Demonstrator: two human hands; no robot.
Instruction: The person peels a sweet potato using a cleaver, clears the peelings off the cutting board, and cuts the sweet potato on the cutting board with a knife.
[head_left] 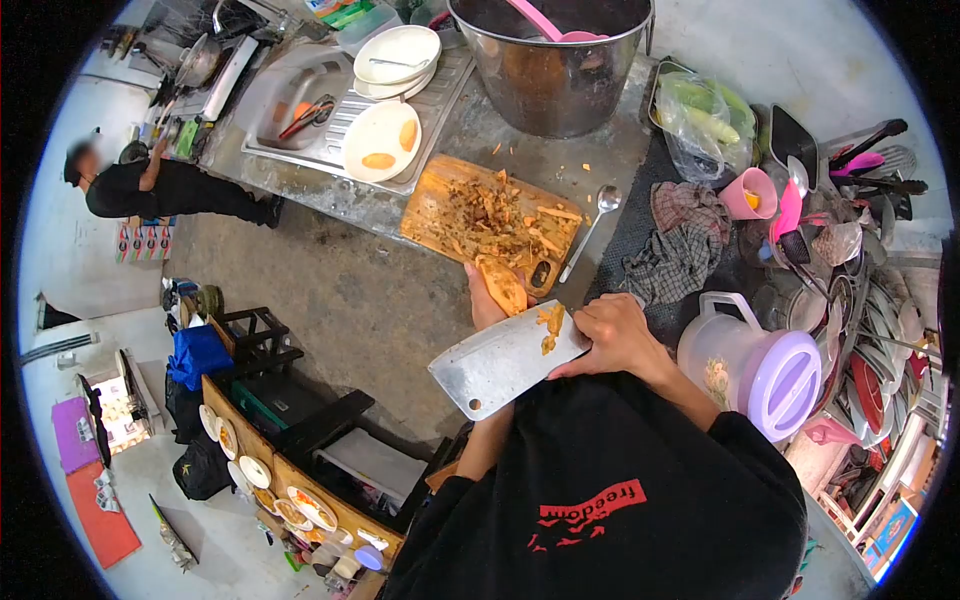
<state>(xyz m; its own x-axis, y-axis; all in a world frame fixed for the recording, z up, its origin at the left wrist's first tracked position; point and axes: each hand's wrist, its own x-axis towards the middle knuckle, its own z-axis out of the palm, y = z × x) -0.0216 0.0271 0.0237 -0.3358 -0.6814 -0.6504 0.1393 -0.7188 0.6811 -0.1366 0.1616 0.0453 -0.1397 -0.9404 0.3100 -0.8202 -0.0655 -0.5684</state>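
My left hand [481, 302] is wrapped round a peeled orange root vegetable [503, 286] at the near edge of the wooden cutting board [428, 203]. Brown peelings and orange scraps [490, 212] cover much of the board. In my right hand [612, 335] is a broad metal cleaver [485, 365], its blade tilted across my left wrist, with orange bits stuck to it; its handle is hidden. Two peeled orange pieces [379, 160] lie on a white plate [365, 135] beyond the board. A metal spoon [592, 235] rests right of the board.
Behind the board stand a sink [285, 95] and a large metal pot [555, 85]. Rightward are a checked cloth [675, 255], a pink cup [745, 195] and a lidded plastic jug [725, 350]. Another person [130, 190] stands far left, beyond a table [290, 470] with plates.
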